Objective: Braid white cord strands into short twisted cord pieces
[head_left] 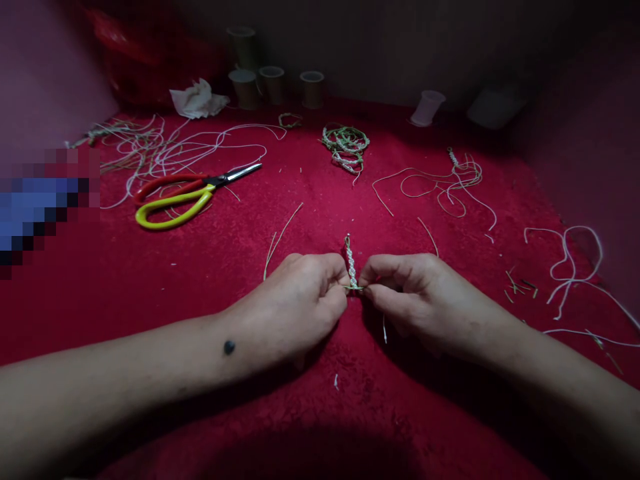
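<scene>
One red cloth [200, 280] covers the whole work surface, with loose cords [165, 150] strewn far left, spools [273, 83] lined along the back, and yellow-and-red scissors [190, 193] lying shut on the left, probably kept handy. Left hand [300, 300] and right hand [415, 293] rest at centre, each curled, thumb and forefinger pinching the base of a short braided cord [351, 263]. It stands upright between the fingertips, pulled from both sides, likely to keep the strands taut.
</scene>
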Action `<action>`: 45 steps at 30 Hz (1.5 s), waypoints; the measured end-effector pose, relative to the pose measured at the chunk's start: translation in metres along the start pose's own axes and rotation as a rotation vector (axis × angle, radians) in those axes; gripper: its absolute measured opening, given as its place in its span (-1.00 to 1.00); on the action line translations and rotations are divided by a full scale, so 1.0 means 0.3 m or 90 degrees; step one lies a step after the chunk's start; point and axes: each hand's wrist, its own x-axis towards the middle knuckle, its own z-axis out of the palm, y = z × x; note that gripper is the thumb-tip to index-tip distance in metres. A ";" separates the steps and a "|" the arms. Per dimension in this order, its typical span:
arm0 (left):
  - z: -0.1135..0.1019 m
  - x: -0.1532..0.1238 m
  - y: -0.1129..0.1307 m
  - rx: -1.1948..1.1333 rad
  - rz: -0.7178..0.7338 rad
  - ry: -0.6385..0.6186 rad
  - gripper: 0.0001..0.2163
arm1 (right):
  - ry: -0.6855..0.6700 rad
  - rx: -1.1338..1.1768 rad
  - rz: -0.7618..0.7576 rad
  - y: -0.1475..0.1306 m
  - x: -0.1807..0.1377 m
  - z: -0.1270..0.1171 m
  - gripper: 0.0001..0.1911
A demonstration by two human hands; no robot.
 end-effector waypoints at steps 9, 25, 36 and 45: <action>-0.006 -0.003 -0.001 -0.047 -0.020 -0.056 -0.81 | 0.000 -0.019 0.055 -0.010 0.000 -0.003 -0.86; -0.001 -0.002 -0.001 -0.056 0.006 -0.010 -0.77 | -0.019 0.058 0.077 -0.009 0.000 0.002 -0.88; 0.004 0.001 -0.002 -0.072 0.028 0.018 -0.78 | -0.030 0.068 0.058 -0.001 0.000 -0.002 -0.89; 0.003 0.000 -0.009 -0.074 0.045 0.021 -0.78 | -0.031 0.063 0.066 -0.014 -0.003 -0.005 -0.84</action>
